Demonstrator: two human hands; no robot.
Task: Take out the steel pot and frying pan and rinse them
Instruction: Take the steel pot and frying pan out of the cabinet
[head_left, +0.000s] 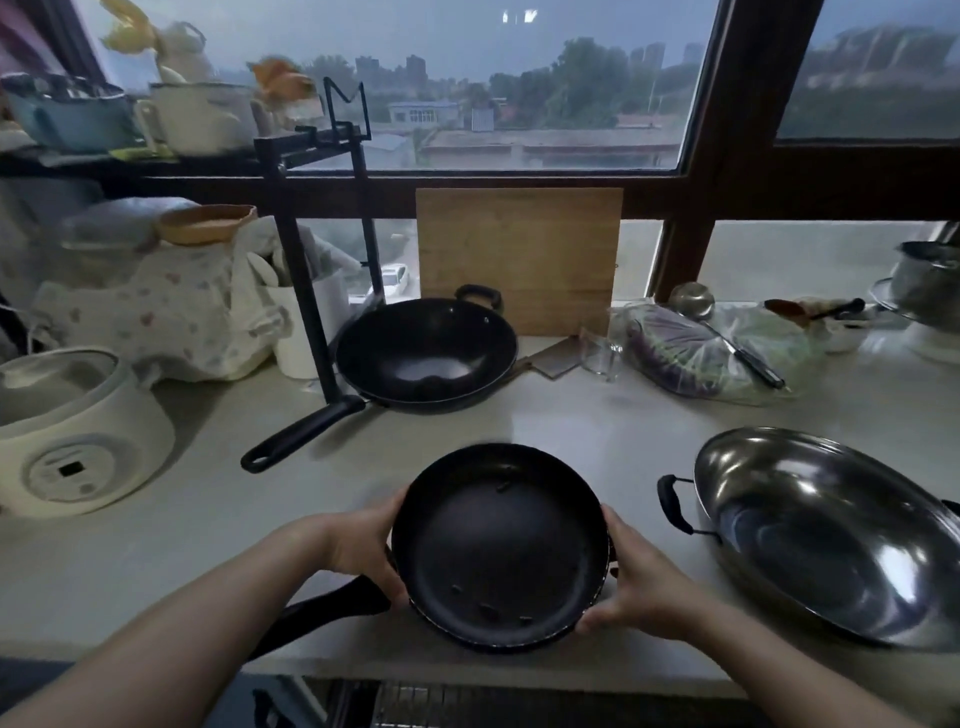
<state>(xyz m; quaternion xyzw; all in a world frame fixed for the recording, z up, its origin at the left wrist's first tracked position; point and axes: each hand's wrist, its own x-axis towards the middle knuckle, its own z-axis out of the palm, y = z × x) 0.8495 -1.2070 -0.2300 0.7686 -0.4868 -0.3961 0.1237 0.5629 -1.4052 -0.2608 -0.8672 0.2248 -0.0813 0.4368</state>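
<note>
You've got the black frying pan (498, 545) clamped between both hands — left hand (363, 545) curled on its left rim, right hand (639, 587) on the right — over the counter's (156, 545) front edge. It's dark, with small specks. The shiny steel pot (831, 535) sits just right.

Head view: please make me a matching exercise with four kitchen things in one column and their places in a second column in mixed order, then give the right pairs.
Things
1. frying pan
2. steel pot
3. black wok
4. cutting board

Places
A. leaning upright against the window frame
B. on the counter at the right, with no hand on it
C. held by its rim between the left hand and the right hand
D. on the counter beside the black rack, in front of the board

Pairs: 1-C, 2-B, 3-D, 4-A
</note>
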